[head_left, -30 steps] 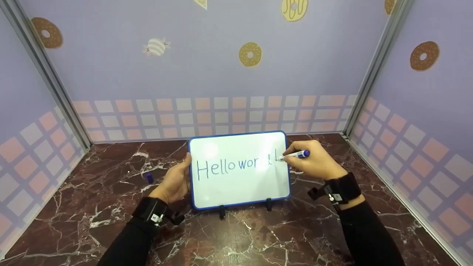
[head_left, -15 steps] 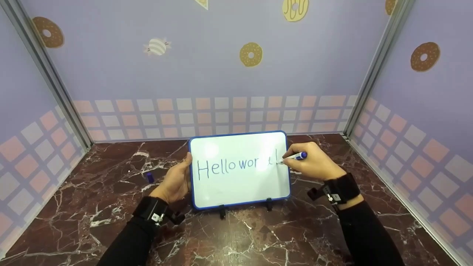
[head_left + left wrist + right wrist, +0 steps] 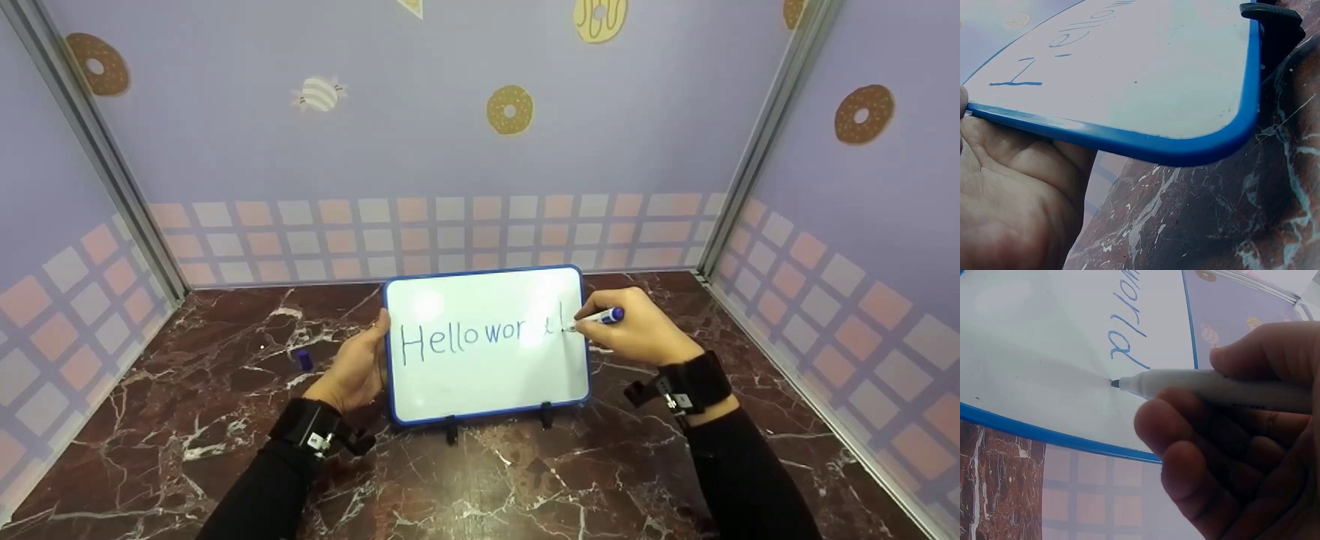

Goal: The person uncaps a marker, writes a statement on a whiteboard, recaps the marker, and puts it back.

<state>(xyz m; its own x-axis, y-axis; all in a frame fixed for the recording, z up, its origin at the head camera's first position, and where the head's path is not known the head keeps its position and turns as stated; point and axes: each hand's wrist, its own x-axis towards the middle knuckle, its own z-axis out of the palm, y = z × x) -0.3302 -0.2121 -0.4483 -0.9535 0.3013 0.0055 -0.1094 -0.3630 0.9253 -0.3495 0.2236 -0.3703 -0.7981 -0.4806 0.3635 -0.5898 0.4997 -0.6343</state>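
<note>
A small whiteboard [image 3: 480, 382] with a blue frame leans upright in the head view, with "Hello world" and a vertical stroke written in blue on it. My left hand [image 3: 358, 369] grips its left edge, thumb at the frame and fingers behind, as the left wrist view also shows near the board's corner [image 3: 1202, 149]. In my right hand [image 3: 637, 330] a white marker [image 3: 1185, 385] with a blue end is pinched between thumb and fingers. Its dark tip is at the board's surface, by the foot of the last stroke, beside a tiny blue dot.
Two black stand feet [image 3: 451, 429] hold the board's lower edge. A blue marker cap [image 3: 303, 360] lies on the dark marbled table [image 3: 225, 405], left of my left hand. Patterned walls [image 3: 420, 150] enclose the table at the back and both sides.
Over the last second the marker shifted slightly down and left, to the foot of the final stroke. During the latest half second it barely moved. The left hand and whiteboard stay in place.
</note>
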